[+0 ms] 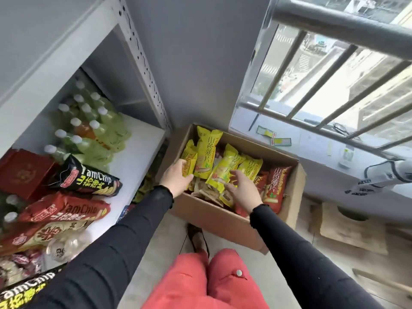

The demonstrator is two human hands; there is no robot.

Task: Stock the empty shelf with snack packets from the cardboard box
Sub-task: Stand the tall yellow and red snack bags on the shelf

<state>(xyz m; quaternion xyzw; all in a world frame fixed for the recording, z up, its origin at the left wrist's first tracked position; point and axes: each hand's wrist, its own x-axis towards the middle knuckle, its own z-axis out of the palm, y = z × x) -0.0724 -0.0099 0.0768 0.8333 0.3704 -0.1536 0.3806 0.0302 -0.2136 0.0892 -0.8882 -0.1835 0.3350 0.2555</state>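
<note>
Cardboard box [231, 221]: it stands open on the floor at the centre of the frame, right of the shelf and below the window. It is full of snack packets.
Yellow packets [231, 166]: several stand in the upper left part of the box. Their long axes run roughly from lower edge to upper edge of the frame, and the tops lean a little to the right.
Tallest yellow packet [206, 152]: almost upright, its sealed top points to the upper edge of the frame.
Red packet [277, 186]: it is at the right wall of the box, long axis near vertical in the picture.
Left hand [177, 176]: at the left side of the box; its fingers curl around the leftmost yellow packet [188, 160], and the thumb is probably behind it.
Right hand [244, 189]: it is over the middle of the box, fingers spread and loose, gripping nothing; the fingertips are touching or just beside a yellow packet.
Shelf [142, 150]: white, at the left of the frame. It carries green bottles [98, 126] at the back, and black and red YamChip packets [87, 177] lying flat, long axes pointing to the right.
</note>
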